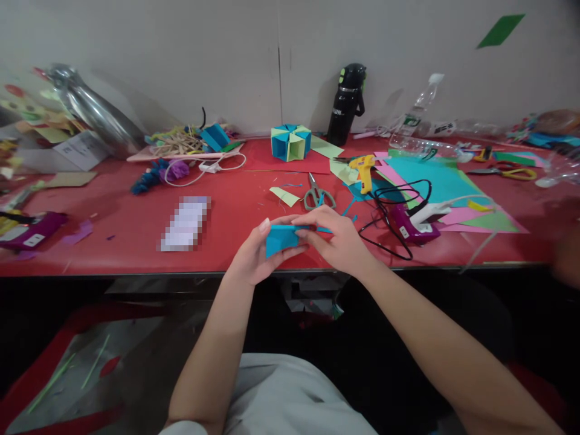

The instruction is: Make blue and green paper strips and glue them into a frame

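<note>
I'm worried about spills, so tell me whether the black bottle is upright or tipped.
Upright: the black bottle stands base-down on the red table, its lid uppermost.

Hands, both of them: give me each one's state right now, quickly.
Left hand: closed, holding the folded blue paper by its left side.
Right hand: closed, fingers gripping its right side.

Blue paper piece [280, 240]: bright, plain, single colour on visible side. Held up, just below middle of frame, slightly left of centre. Broad face toward camera, roughly four-sided. Top edge long, nearly level across frame; left edge straight, close to upright. Right end and lower right part covered, so full outline cannot be told. Number of layers unclear.
</note>
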A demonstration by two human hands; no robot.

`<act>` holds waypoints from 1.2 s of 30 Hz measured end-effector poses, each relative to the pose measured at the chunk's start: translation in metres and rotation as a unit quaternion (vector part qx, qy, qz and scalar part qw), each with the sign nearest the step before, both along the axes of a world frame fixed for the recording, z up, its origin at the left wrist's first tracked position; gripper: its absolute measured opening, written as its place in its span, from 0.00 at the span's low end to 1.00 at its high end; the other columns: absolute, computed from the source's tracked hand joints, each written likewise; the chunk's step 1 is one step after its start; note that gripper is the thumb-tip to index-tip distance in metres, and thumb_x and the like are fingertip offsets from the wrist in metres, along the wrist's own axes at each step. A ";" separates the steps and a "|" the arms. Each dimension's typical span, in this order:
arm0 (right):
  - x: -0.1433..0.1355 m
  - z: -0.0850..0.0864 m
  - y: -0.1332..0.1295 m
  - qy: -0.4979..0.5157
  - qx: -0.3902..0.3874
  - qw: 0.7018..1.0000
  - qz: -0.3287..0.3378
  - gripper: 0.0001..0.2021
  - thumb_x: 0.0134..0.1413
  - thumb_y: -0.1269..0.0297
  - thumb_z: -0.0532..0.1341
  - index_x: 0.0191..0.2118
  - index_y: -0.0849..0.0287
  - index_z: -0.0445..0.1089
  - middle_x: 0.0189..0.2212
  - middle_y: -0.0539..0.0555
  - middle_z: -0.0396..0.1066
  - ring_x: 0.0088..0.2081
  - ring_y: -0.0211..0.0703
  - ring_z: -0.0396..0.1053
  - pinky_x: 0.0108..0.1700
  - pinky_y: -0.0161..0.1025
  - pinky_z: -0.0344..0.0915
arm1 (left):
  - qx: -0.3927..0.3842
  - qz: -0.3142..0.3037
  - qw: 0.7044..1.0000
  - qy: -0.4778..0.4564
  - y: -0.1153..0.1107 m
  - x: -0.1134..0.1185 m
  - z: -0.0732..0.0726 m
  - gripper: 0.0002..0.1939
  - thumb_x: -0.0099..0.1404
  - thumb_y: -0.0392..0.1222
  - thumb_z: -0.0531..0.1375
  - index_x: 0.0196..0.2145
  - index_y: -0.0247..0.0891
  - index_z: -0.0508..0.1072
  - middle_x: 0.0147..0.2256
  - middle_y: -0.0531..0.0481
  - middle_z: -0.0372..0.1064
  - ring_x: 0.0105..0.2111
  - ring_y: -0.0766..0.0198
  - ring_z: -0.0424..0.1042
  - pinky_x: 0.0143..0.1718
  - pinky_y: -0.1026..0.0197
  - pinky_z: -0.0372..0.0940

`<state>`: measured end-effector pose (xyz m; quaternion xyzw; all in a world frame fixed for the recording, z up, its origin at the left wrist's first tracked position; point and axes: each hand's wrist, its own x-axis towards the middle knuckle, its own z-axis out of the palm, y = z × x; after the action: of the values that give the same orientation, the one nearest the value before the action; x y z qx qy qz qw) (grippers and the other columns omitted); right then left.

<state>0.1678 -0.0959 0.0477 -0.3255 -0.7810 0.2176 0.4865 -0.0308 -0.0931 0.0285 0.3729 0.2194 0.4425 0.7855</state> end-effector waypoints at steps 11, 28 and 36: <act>-0.012 -0.004 -0.009 -0.049 0.083 0.993 -0.063 0.16 0.67 0.66 0.59 0.58 0.51 0.68 0.56 0.58 0.72 0.58 0.52 0.69 0.60 0.53 0.66 | 0.008 0.186 0.982 0.041 -0.002 0.022 0.009 0.26 0.63 0.63 0.63 0.47 0.38 0.77 0.47 0.42 0.77 0.53 0.49 0.75 0.50 0.52 0.70; -0.031 -0.021 -0.015 -0.141 0.135 0.967 -0.163 0.06 0.63 0.65 0.62 0.45 0.57 0.70 0.44 0.59 0.75 0.46 0.54 0.69 0.48 0.50 0.65 | -0.117 0.220 0.968 0.014 -0.025 0.060 0.019 0.32 0.66 0.70 0.56 0.52 0.41 0.71 0.43 0.46 0.77 0.43 0.55 0.78 0.43 0.54 0.71; -0.022 -0.012 -0.005 -0.108 0.104 0.981 -0.125 0.09 0.69 0.70 0.54 0.48 0.58 0.69 0.45 0.62 0.76 0.49 0.52 0.73 0.51 0.48 0.69 | 0.062 0.287 0.939 0.181 -0.006 0.024 0.007 0.24 0.62 0.58 0.67 0.49 0.41 0.75 0.49 0.44 0.76 0.51 0.56 0.74 0.48 0.58 0.66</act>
<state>0.1461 -0.1009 0.0359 -0.3898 -0.8002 0.0363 0.4542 -0.0066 -0.0989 0.0354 0.4158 0.4278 0.5867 0.5476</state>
